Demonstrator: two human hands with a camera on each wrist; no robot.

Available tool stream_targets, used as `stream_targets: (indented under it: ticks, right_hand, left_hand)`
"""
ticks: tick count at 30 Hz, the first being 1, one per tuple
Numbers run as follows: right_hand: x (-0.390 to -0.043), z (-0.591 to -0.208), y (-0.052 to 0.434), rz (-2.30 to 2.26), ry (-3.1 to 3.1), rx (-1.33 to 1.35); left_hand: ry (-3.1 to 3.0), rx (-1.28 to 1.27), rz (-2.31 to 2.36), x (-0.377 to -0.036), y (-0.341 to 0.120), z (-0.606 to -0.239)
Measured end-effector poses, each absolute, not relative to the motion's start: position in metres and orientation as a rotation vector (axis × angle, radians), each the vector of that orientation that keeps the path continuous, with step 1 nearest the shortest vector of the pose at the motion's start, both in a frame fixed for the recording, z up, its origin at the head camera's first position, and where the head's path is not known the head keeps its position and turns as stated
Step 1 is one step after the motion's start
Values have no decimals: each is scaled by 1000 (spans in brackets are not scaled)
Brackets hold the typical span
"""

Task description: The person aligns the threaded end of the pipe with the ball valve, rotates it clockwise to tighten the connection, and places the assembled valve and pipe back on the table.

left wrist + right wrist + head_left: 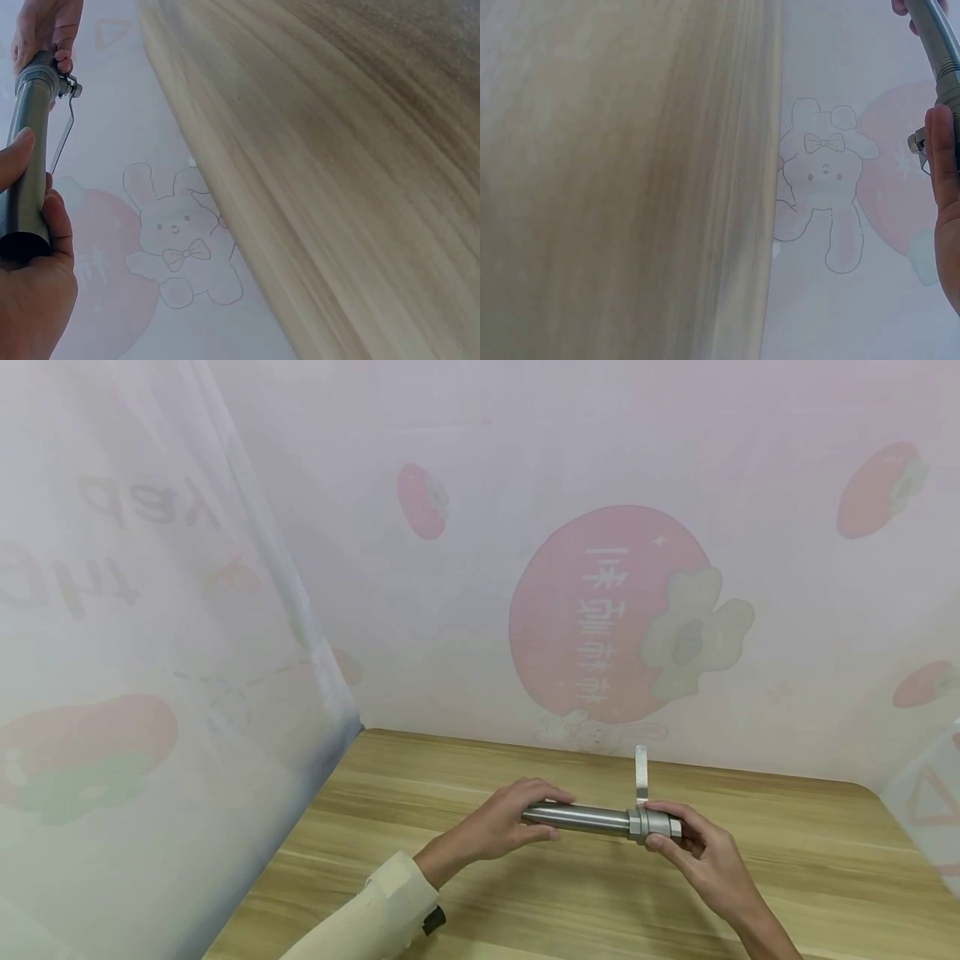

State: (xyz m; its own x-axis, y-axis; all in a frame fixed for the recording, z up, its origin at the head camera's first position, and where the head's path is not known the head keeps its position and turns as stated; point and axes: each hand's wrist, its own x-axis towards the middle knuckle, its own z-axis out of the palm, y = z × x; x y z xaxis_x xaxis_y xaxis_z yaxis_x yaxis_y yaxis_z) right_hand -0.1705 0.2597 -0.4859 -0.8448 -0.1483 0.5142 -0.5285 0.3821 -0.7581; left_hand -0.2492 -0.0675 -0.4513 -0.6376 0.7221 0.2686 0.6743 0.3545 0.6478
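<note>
A cream sleeve (367, 914) is seen lowest in the head view, at the near edge of the wooden table (787, 860). From it the left hand (498, 827) is extended, its fingers curled over the plain end of a metal cylinder (577, 817), which is gripped between thumb and fingers. The cylinder is held level, just above the table and roughly parallel to the far edge. Its other end, where a collar is fitted, is pinched by the fingers and thumb of the right hand (693, 847). A thin flat metal lever (641, 774) is raised upright from the collar, in front of the backdrop (450, 610) printed with red fruit.

The table is bounded at the back by this backdrop and at the left by a hanging white sheet (150, 693); a rounded corner is visible at the far right. Bare wood is seen on both sides of the hands and in front of them. In the wrist views a rabbit drawing (176, 236) is shown where backdrop and table edge meet
</note>
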Motion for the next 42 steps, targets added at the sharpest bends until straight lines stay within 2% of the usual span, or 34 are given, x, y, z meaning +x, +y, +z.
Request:
stream_targets:
  ticks: [10,42]
  right_hand:
    - [-170,-486,260,1456,-2281,587]
    - [-171,-487,259,1465,-2291,584]
  left_hand:
    - [2600,1278,1043,-249,-68,-448]
    - [2546,1322,1131,-249,-66,-451]
